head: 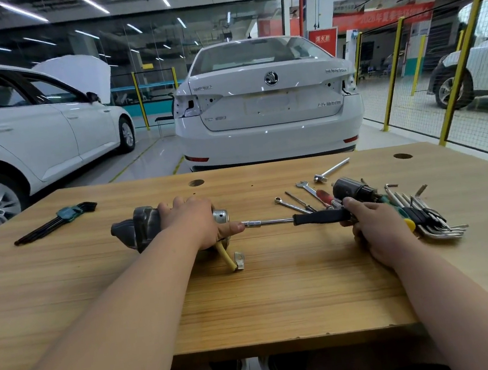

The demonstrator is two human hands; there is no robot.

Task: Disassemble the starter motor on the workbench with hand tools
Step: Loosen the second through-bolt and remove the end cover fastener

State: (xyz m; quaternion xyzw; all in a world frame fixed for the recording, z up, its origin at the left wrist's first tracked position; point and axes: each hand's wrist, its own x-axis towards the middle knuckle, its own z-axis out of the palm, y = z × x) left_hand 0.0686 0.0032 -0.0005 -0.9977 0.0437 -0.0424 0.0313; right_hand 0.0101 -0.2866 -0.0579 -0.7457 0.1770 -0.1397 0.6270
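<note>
On the workbench, the starter motor lies crosswise, nose left.

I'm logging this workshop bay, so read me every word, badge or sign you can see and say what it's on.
"消火栓": red sign.
"SUPERB": boot lid of the white car.
Too blurred to read: red banner, other boot badges, number plate.

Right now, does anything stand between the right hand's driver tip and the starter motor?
Yes: the left hand grips the starter motor, and its thumb lies across the motor's end, right at the socket tip of the driver held by the right hand.
</note>
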